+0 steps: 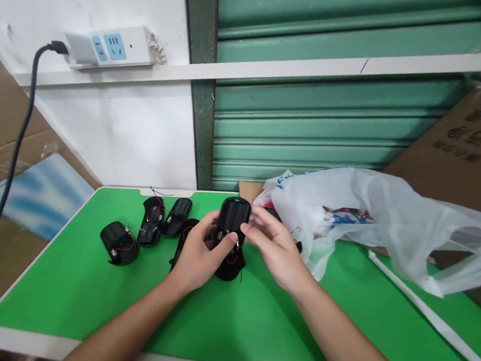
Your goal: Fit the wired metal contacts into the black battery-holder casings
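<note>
A black plastic casing [232, 214] with metal contacts and a thin red wire is held up over the green table, just above its surface. My left hand [197, 253] grips its left side, thumb across the front. From the right, my right hand [277, 249] holds the edge with thumb and fingers. Similar black casings lie to the left: one curved casing [119, 243], a waisted casing [150, 223] and a ridged casing [179, 215]. Another dark casing [181, 245] is partly hidden behind my left hand. Something black behind my right hand is mostly covered.
A white plastic bag [351, 193] with printed packets inside lies at the right, beside a thin white strip [424, 307]. Cardboard stands at both sides. A power strip [138, 46] with a plugged-in black cable [18, 146] is on the wall ledge. Behind is a green shutter [302, 113].
</note>
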Demonstrator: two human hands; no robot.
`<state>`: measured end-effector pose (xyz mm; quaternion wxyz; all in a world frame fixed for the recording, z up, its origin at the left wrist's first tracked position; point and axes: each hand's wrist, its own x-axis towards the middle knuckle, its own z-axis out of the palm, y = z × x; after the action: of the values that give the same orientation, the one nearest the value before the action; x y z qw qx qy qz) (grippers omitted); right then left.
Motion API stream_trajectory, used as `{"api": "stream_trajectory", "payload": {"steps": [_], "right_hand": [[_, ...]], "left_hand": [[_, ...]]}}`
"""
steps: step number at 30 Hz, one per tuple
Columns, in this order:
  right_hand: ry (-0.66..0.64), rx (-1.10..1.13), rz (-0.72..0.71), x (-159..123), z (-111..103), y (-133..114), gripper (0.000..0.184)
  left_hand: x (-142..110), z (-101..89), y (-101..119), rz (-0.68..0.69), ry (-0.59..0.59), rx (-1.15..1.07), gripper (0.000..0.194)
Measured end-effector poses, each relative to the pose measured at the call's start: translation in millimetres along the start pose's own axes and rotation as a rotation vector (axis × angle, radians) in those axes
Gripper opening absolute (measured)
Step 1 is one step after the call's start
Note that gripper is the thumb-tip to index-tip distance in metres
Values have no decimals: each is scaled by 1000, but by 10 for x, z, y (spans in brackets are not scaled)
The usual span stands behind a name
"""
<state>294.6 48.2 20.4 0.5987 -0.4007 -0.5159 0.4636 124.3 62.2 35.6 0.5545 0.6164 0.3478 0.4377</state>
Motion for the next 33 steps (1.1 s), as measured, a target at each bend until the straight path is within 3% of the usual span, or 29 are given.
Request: {"api": "stream_trajectory", "payload": {"steps": [9,14,18,24,26,28,30,33], "right_hand": [[-2,-69,-38,-26,20,40,38],[134,-113,26,20,-60,-15,35],[231,-300,-1,48,-153,-15,30],[-85,-751,32,-3,-46,66,24],[-101,-807,-61,-26,31,30,25],[-1,-801,-214,-61,50,-71,24],[189,-757,-296,-115,-46,-212,27],[455,-842,-181,-187,-448,-384,34]], "left_hand": [[65,-13,22,27,50,-37,38],[116,-166,233,-241,93,-431,36],[179,-350,392,-322,202,-692,24],[205,-423,379,-343,189,-801,42],[185,-386,355,-332,146,-802,44],[161,-349,327,-320,88,-798,43],[145,-330,289,-315,32,-793,41],[137,-351,223,-302,-32,-805,39]]}}
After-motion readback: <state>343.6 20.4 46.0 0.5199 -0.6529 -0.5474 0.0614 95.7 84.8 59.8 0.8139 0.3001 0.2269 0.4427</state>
